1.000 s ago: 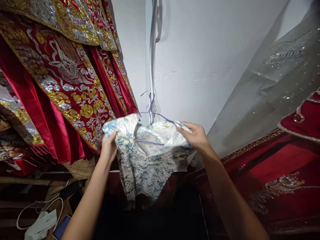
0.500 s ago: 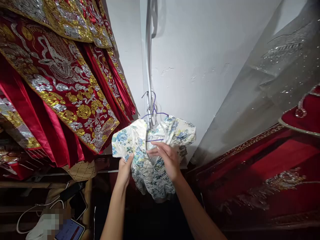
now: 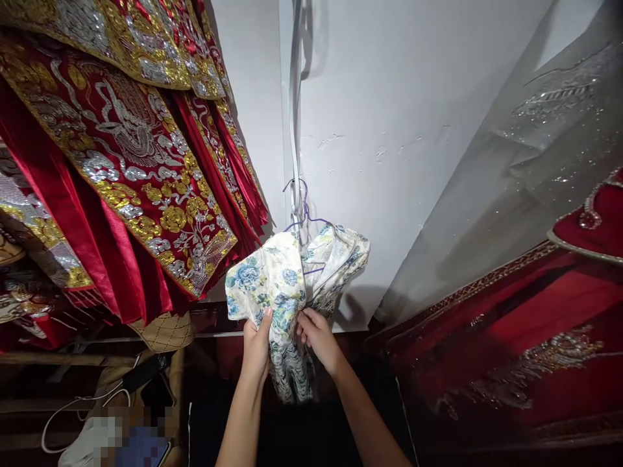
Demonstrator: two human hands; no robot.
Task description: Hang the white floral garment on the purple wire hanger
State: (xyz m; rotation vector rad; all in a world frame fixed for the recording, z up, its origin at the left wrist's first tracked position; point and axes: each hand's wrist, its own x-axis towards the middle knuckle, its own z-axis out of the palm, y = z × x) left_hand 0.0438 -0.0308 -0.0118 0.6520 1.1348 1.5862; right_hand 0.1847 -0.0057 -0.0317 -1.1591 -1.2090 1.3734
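Against the white wall (image 3: 413, 130), our left hand (image 3: 256, 344) and right hand (image 3: 317, 336) pinch the floral garment (image 3: 272, 285), where, we judge, a hard tug could slip it off its purple hanger (image 3: 305, 217).

One floral garment (image 3: 272, 285) is seen on one purple hanger (image 3: 305, 214), gripped by two hands, the left hand (image 3: 257, 344) and the right hand (image 3: 317, 337). Several red embroidered robes (image 3: 126, 162) are counted at the left, and one white cable (image 3: 73, 415) near left.

hands (image 3: 287, 340) closer together, garment (image 3: 287, 285) bunched
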